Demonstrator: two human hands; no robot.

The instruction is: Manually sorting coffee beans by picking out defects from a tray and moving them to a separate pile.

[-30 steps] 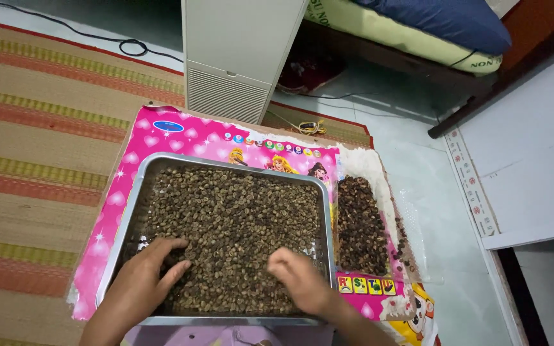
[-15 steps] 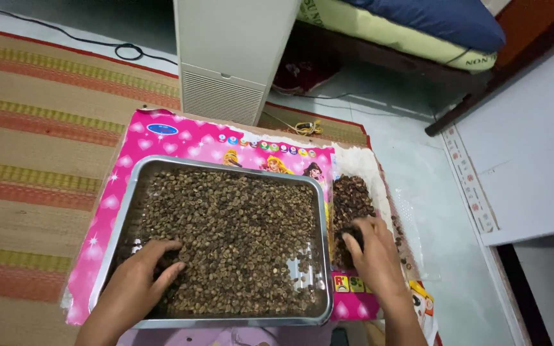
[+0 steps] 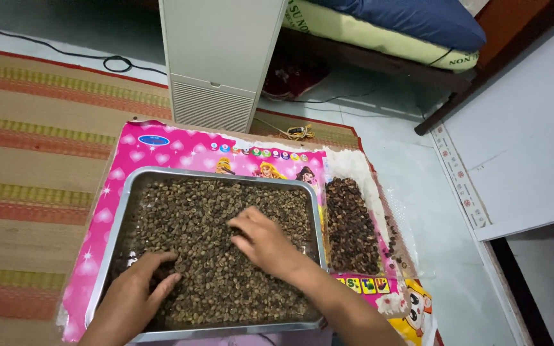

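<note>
Beans (image 3: 213, 256) in tray (image 3: 118, 221) — hands (image 3: 261, 242) atop

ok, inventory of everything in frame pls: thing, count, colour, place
metal tray: one, silver, on the pink board, in front of the person
beans: many, olive-brown, spread across the tray
darker bean pile: one, dark brown, right of the tray, outside it
pink board: one, pink with cartoon figures, under the tray
woven mat: one, tan with red and yellow stripes, on the floor at left
white cabinet: one, white, beyond the board
black cable: one, on the floor at upper left
bedding: blue over pale yellow, top right
left hand: on the beans, lower left of the tray
right hand: on the beans, mid tray
</note>
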